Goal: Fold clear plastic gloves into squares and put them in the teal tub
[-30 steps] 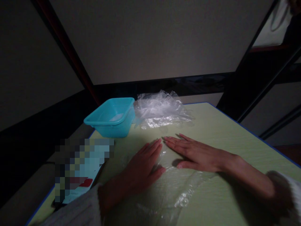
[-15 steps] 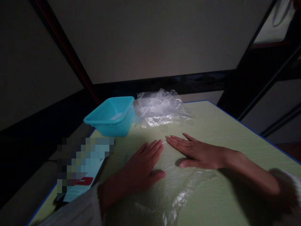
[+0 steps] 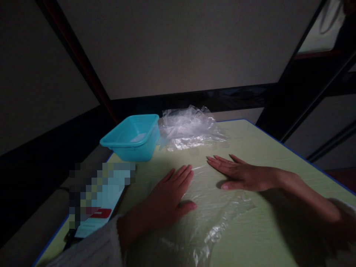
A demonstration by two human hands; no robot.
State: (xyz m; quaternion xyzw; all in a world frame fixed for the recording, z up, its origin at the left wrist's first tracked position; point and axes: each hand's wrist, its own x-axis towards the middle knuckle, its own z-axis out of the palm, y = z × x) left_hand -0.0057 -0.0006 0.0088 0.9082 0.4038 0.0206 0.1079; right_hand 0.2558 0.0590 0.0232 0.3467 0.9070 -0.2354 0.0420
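Observation:
A thin clear plastic bag [image 3: 205,211] lies spread out on the pale yellow-green table, wrinkled along its near right part. My left hand [image 3: 172,196] rests flat on its left side, fingers stretched forward and thumb apart. Over the right side of the sheet, my right hand [image 3: 236,172] is open with straight fingers pointing left. Neither hand grips anything. Beyond them, a crumpled heap of clear plastic bags [image 3: 191,126] sits near the table's far edge.
A turquoise plastic basin [image 3: 133,142] with something whitish inside stands at the far left, beside the heap. A flat, partly blurred pack with a red mark [image 3: 100,213] lies by my left forearm. Behind the table [image 3: 267,155] rises a panelled surface [image 3: 180,48].
My right hand has slid to the right and slightly away from me over the plastic bag. My left hand has stayed in place.

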